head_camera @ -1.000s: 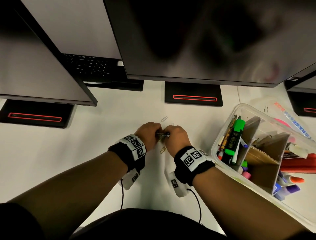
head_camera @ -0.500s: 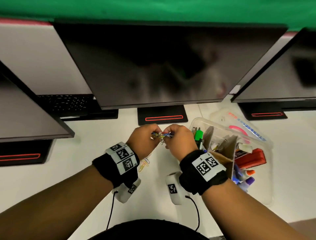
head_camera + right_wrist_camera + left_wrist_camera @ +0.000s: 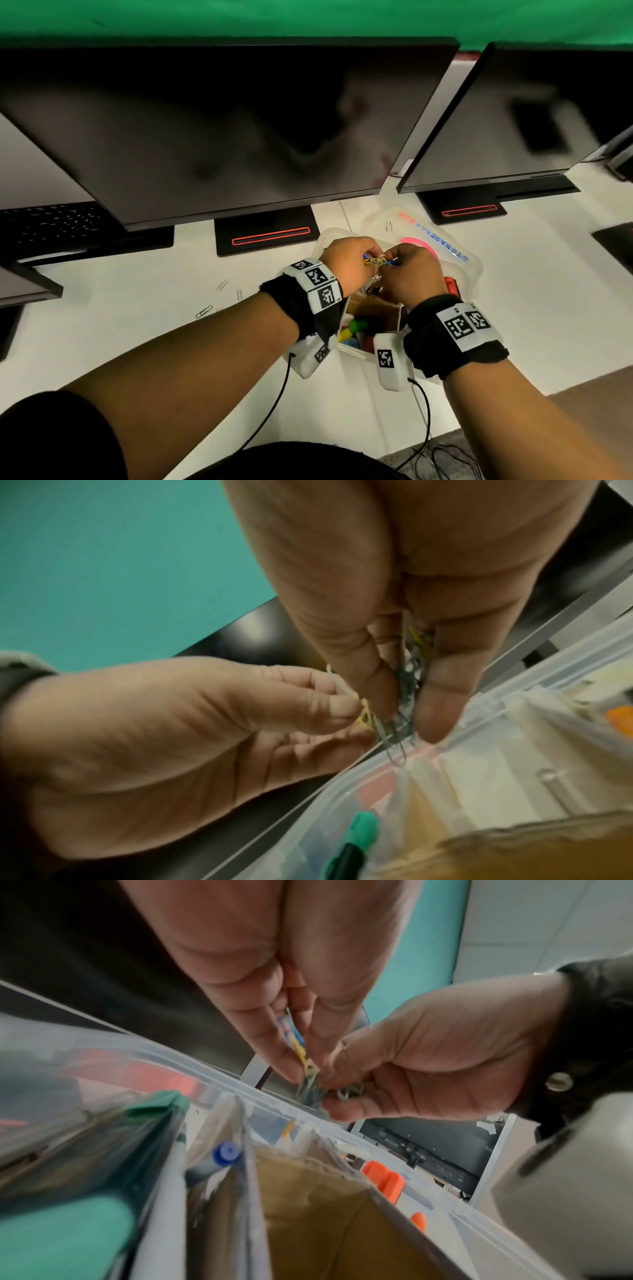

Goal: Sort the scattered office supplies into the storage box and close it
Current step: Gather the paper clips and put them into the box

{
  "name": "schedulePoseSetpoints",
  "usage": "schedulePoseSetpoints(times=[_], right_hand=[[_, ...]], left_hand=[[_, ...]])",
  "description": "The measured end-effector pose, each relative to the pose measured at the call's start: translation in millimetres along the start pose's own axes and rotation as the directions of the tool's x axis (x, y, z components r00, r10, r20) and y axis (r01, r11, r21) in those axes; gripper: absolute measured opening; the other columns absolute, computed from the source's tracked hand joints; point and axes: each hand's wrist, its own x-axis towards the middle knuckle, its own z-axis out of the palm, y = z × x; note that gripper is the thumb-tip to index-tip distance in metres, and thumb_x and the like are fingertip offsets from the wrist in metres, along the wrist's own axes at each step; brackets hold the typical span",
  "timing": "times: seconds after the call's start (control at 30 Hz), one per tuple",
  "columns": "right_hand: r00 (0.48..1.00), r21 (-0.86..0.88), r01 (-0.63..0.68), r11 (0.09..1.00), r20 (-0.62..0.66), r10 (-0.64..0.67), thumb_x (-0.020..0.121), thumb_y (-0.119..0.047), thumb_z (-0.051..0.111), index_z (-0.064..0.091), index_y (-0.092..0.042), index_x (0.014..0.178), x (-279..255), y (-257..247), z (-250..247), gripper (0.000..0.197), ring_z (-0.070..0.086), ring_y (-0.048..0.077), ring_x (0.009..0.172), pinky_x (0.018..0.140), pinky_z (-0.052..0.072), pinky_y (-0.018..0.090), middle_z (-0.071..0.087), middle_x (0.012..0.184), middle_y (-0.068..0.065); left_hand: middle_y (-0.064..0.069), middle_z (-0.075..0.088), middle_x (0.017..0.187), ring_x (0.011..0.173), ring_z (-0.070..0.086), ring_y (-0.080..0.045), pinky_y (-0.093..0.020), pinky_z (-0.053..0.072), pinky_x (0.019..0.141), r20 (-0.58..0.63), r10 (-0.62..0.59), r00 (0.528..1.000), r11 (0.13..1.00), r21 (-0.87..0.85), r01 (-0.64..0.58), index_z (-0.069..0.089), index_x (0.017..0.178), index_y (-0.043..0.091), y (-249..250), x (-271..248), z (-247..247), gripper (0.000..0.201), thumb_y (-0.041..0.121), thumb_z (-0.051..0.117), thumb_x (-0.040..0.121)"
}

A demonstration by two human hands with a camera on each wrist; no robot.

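Both hands hold one bunch of coloured paper clips above the clear storage box. My left hand pinches the yellow and blue end of the bunch. My right hand pinches the dark clips between thumb and fingers, and one clip hangs down over the box rim. The box holds cardboard dividers, markers and a red item. Three loose paper clips lie on the white desk to the left.
The box lid, printed with coloured letters, lies behind the box. Dark monitors on stands line the back of the desk, with a keyboard at far left. Cables trail from the wrist cameras toward me.
Both hands lifted the bunch of paper clips off the desk and carried it right, to above the storage box. Loose clips stayed behind on the desk.
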Motion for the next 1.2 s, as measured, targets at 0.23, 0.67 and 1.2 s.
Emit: schedulePoseSetpoints(times=[0.23, 0.67, 1.2], right_hand=[[0.995, -0.076, -0.035, 0.996, 0.089, 0.042, 0.079, 0.002, 0.06, 0.066, -0.016, 0.102, 3.8, 3.8, -1.1, 0.029, 0.061, 0.023, 0.091, 0.079, 0.046, 0.025, 0.066, 0.107, 0.01], [0.858, -0.143, 0.312, 0.939, 0.467, -0.214, 0.086, -0.016, 0.056, 0.065, -0.011, 0.107, -63.9, -89.3, 111.0, 0.024, 0.058, 0.023, 0.11, 0.089, 0.042, 0.022, 0.064, 0.116, 0.007], [0.823, -0.603, 0.302, 0.739, 0.556, 0.118, 0.088, -0.026, 0.049, -0.005, 0.003, 0.146, -85.3, -44.6, 225.3, 0.084, 0.004, 0.049, 0.141, 0.118, 0.01, 0.046, -0.002, 0.151, 0.032]], left_hand=[[-0.008, 0.065, 0.115, 0.106, 0.061, -0.018, -0.006, 0.045, 0.078, 0.042, -0.023, 0.999, 0.996, -0.084, 0.026, 0.062, 0.117, 0.009, -18.8, -5.1, -11.6, 0.039, -0.008, 0.046, 0.086], [-0.002, 0.063, 0.116, 0.096, 0.06, -0.017, -0.017, 0.038, 0.082, -0.08, -0.333, 0.939, 0.921, 0.184, 0.343, 0.063, 0.11, 0.016, -156.3, -96.7, -94.0, 0.027, 0.011, 0.064, 0.084], [-0.007, 0.05, 0.098, 0.083, 0.048, -0.021, -0.03, 0.04, 0.073, 0.038, -0.574, 0.818, 0.806, 0.201, 0.556, 0.044, 0.108, 0.011, -255.4, -148.7, -63.4, 0.057, 0.023, 0.082, 0.067]])
